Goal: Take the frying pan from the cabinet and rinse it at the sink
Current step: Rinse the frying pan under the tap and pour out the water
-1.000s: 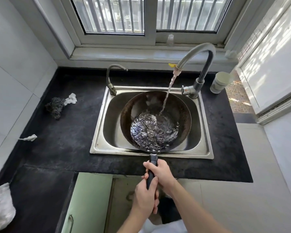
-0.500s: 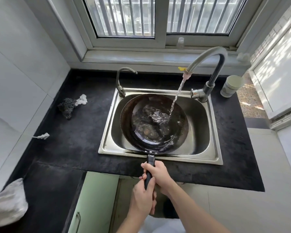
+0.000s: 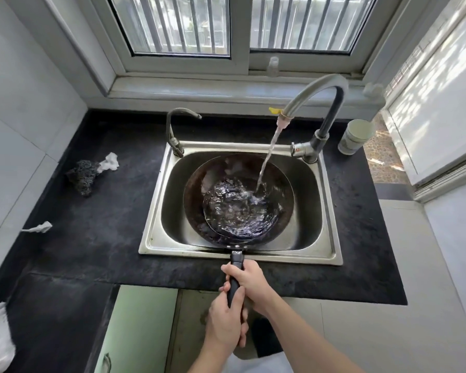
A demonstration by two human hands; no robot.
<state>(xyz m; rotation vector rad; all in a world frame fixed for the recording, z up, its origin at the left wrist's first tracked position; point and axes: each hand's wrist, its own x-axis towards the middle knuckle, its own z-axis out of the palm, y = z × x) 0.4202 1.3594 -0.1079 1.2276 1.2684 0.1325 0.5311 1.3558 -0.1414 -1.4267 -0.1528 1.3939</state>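
Frying pan (image 3: 240,197) sits in the sink (image 3: 331,249), water now pooled toward its right, near side after swirling left moments ago. Right hand (image 3: 249,279) and left hand (image 3: 226,323) clench the handle (image 3: 236,275) — rinse well underway under the faucet (image 3: 318,98).

A dark scrubber (image 3: 82,176) and pale cup (image 3: 355,137) sit on the countertop (image 3: 105,224).

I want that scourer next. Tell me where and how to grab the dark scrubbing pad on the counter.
Pinch the dark scrubbing pad from above across its bulky middle; it lies loose on the black counter, left of the sink. Avoid the white scrap at its upper right edge.
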